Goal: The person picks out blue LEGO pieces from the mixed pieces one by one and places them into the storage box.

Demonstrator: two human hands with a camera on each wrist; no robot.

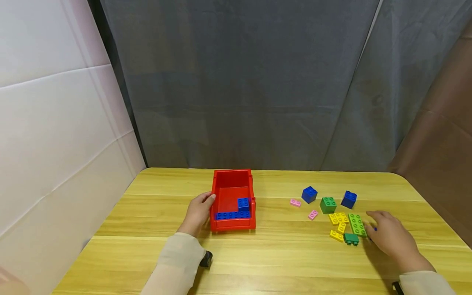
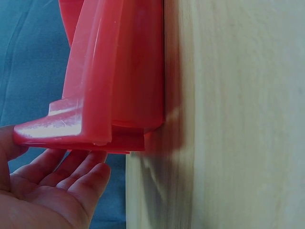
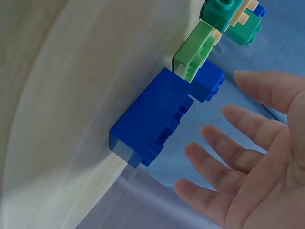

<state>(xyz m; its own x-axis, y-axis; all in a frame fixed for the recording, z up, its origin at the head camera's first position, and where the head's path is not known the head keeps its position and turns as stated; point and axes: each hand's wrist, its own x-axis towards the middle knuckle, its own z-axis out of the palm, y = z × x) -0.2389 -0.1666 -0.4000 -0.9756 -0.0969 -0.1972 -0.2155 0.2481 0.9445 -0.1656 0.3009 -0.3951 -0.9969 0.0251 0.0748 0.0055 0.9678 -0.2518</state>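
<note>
A red plastic bin point(image 1: 234, 224) sits left of the table's middle, a long blue brick point(image 1: 225, 216) and a small blue brick point(image 1: 243, 204) inside it. My left hand point(image 1: 197, 214) grips the bin's left rim; the left wrist view has the thumb at the rim's lip and the fingers under it. On the right, my right hand point(image 1: 392, 235) hovers over another long blue brick point(image 3: 150, 112), fingers spread and apart from it. In the head view the hand hides most of that brick. Beside it lies a light green brick point(image 1: 357, 225).
Left of the right hand lie a dark green brick point(image 1: 351, 239), several yellow bricks point(image 1: 337, 235), a green block point(image 1: 328, 205), two blue blocks point(image 1: 309, 194) and two small pink bricks point(image 1: 313, 214). A grey curtain point(image 1: 236, 90) hangs behind the wooden table point(image 1: 280, 254).
</note>
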